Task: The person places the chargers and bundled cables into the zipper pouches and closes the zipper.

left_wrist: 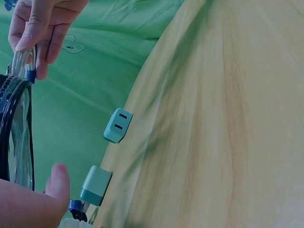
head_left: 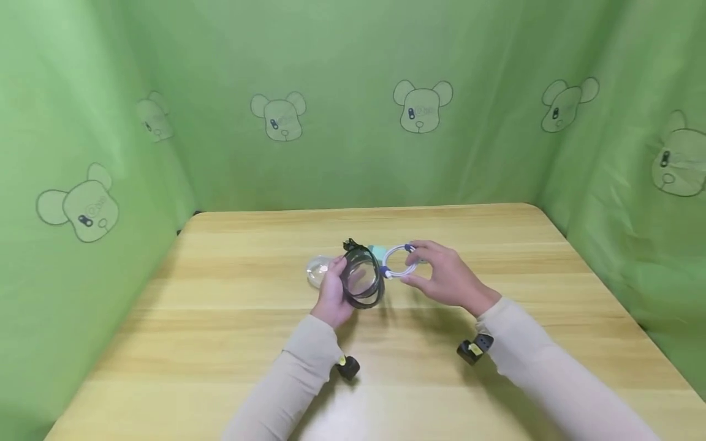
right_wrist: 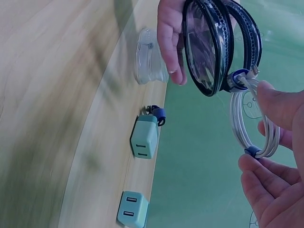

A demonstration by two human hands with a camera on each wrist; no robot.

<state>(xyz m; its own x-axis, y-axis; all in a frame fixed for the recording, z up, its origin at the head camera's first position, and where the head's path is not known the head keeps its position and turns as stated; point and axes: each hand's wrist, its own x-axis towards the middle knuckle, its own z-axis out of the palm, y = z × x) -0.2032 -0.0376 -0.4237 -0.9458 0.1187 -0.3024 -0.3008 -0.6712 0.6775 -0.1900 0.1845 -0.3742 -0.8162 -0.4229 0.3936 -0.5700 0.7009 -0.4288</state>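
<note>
My left hand [head_left: 333, 297] holds a round, clear pouch [right_wrist: 202, 52] with a black zipped edge. The pouch stands unzipped, its two rims parted. My right hand [head_left: 449, 275] pinches a coiled white cable [right_wrist: 236, 118] between thumb and fingers. Two blue straps bind the coil, one near my fingertips and the other right at the pouch's rim. Beyond the hands, two teal chargers lie on the table: one charger [right_wrist: 144, 137] beside a small blue strap [right_wrist: 159, 114], the other charger [right_wrist: 133, 209] farther right.
A clear round item [head_left: 318, 269] sits on the wooden table [head_left: 242, 361], left of the pouch. Green curtains [head_left: 353, 165] with bear-face prints surround the table on three sides. Each sleeved wrist carries a small black camera [head_left: 349, 369].
</note>
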